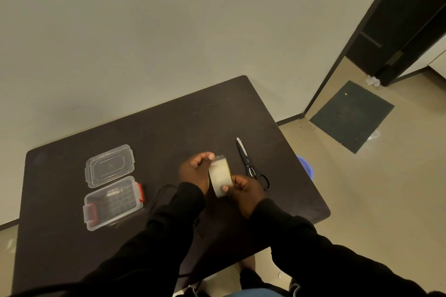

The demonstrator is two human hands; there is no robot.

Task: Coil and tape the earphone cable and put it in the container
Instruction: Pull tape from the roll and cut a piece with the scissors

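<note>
While the clear plastic container [113, 202] sits lidless, we see left hand [195, 171] and right hand [243, 190] both gripping the pale translucent tape roll [219, 176]

One bench [217, 113] carries the lot. On it: one clear container [113, 202] at the near left, one separate clear lid [109, 166] just beyond it, and one pair of scissors [251, 164] to the right. Two hands (left hand [195, 171], right hand [246, 190]) hold one tape roll [219, 176] between them. One dark cable [164, 190] shows near the left sleeve.
</note>
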